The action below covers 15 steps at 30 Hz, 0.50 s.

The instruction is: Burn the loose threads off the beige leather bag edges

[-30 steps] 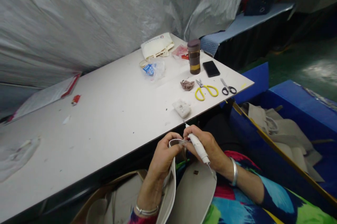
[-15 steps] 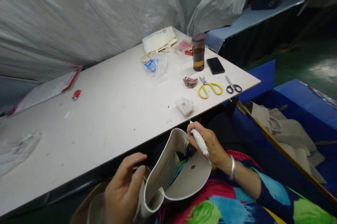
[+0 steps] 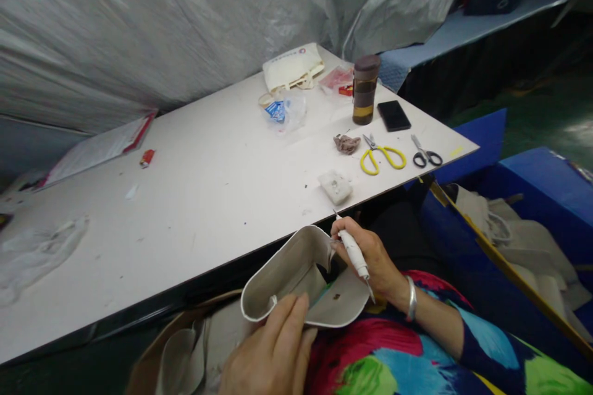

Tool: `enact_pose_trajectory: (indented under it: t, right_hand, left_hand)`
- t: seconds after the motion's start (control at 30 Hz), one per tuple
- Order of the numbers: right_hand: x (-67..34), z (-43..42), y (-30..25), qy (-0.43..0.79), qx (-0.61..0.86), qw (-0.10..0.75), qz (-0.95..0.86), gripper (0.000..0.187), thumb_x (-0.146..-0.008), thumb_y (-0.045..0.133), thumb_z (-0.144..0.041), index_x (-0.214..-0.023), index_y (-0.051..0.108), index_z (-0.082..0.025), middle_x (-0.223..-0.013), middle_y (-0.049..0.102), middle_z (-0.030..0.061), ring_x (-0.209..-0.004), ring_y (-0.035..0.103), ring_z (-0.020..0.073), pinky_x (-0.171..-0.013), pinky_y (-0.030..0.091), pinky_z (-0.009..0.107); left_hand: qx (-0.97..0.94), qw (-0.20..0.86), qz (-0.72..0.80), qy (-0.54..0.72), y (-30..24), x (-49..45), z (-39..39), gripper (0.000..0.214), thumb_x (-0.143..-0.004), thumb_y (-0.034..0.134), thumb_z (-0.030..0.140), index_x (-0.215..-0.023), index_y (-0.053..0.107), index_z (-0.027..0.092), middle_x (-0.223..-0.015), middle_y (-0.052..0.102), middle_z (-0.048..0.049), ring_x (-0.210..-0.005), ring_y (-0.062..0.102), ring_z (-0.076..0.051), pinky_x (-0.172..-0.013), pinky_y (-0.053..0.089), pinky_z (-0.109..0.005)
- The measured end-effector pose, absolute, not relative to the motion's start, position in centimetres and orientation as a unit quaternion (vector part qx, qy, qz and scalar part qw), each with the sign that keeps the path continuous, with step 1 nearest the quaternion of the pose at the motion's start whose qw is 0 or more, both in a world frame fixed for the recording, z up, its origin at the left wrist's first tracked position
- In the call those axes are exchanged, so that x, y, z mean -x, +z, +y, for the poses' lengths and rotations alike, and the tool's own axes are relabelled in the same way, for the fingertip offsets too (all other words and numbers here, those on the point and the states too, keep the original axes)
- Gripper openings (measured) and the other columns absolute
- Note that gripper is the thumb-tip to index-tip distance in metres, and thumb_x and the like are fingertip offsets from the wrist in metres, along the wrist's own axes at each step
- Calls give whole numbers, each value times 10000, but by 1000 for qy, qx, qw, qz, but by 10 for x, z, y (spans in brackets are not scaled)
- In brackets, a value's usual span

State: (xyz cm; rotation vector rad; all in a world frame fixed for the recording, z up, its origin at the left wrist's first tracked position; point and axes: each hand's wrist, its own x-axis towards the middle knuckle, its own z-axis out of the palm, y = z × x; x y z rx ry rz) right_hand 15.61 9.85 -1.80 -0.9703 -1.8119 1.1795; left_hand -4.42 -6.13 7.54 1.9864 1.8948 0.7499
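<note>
On my lap lies a beige bag (image 3: pixel 266 290), its mouth facing up and a small dark metal fitting (image 3: pixel 336 297) on one inner panel. My left hand (image 3: pixel 271 348) rests on the bag's near rim with fingers stretched out; its thumb is hidden. My right hand (image 3: pixel 370 253) is closed round a white-handled tool (image 3: pixel 354 253) with a thin metal point at each end. That hand sits at the bag's right edge, and its lower fingers are partly hidden. A short white thread tuft (image 3: pixel 272 301) shows on the bag's inner left side.
The white table (image 3: pixel 194 197) holds a whitish block (image 3: pixel 335 187), crumpled brown paper (image 3: pixel 347 144), yellow-handled scissors (image 3: pixel 382 157), black-handled scissors (image 3: pixel 425 154), a phone (image 3: pixel 393 115) and a bottle (image 3: pixel 365 91). A blue bin (image 3: pixel 532 166) at the right contains beige pieces.
My left hand has moved right, from beside the bag onto its near rim. The bag's left side has shifted up and left. My right hand keeps hold of the white-handled tool.
</note>
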Motion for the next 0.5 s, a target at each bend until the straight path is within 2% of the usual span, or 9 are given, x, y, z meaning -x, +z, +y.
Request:
enact_pose_trajectory:
  t: [0.07, 0.17, 0.5]
  right_hand:
    - [-156, 100, -24, 460, 386, 375, -706, 72, -959, 601, -197, -1017, 578, -233, -742, 528, -52, -613, 492, 116, -595, 360, 223]
    - [-155, 104, -32, 452, 396, 371, -708, 67, -955, 602, -192, -1002, 583, -235, -736, 531, -54, -619, 497, 118, -594, 347, 222]
    - [-155, 108, -37, 431, 413, 348, -723, 34, -941, 618, -212, -949, 594, -235, -728, 557, -50, -637, 531, 125, -610, 344, 222]
  left_hand:
    - [-764, 45, 616, 187, 71, 45, -52, 146, -967, 641, 220, -1056, 756, 218, -963, 800, -51, -777, 776, -198, -656, 607, -246]
    - [-799, 27, 578, 163, 66, 41, -45, 166, -992, 576, 159, -875, 679, 217, -784, 713, -21, -674, 722, -169, -628, 574, -238]
    - [-788, 66, 565, 235, 57, 27, -43, 143, -944, 609, 74, -967, 668, 201, -838, 718, -42, -743, 714, -173, -716, 570, -240]
